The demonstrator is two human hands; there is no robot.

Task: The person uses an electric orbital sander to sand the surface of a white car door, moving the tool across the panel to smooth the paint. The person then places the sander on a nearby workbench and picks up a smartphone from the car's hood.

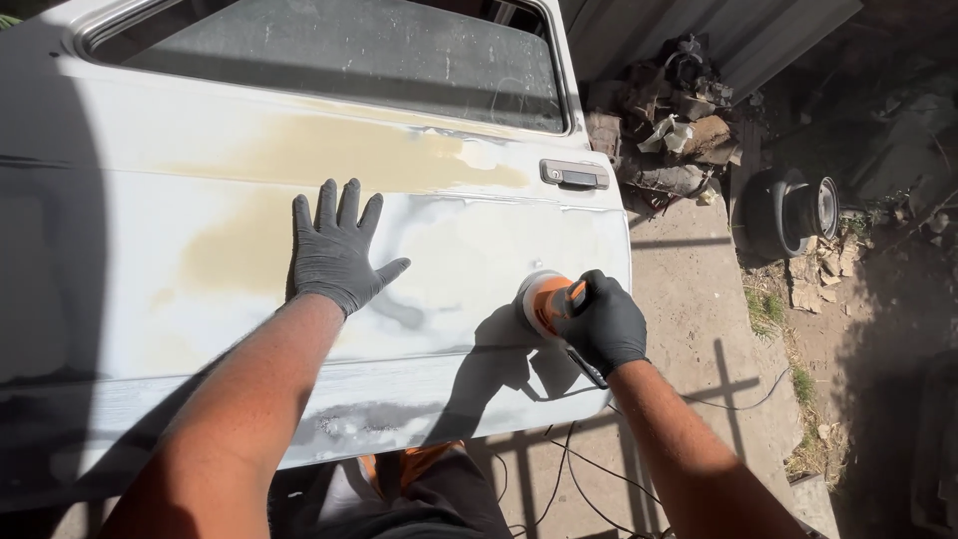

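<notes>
Left hand (pixel 336 250) pressed flat, fingers spread, mid white car door (pixel 130 329). Orange sander (pixel 542 302) gripped by right hand (pixel 605 324) near door's rear edge, below door handle (pixel 575 176). Open ground beyond edge.

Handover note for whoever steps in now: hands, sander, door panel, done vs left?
Left hand: gloved, flat and spread on the white car door, holding nothing.
Right hand: gloved, gripping the orange sander pressed to the panel below the door handle.
Done: grey sanded patches around the sander and along the lower edge.
Left: tan filler areas on the upper panel look unblended.
</notes>
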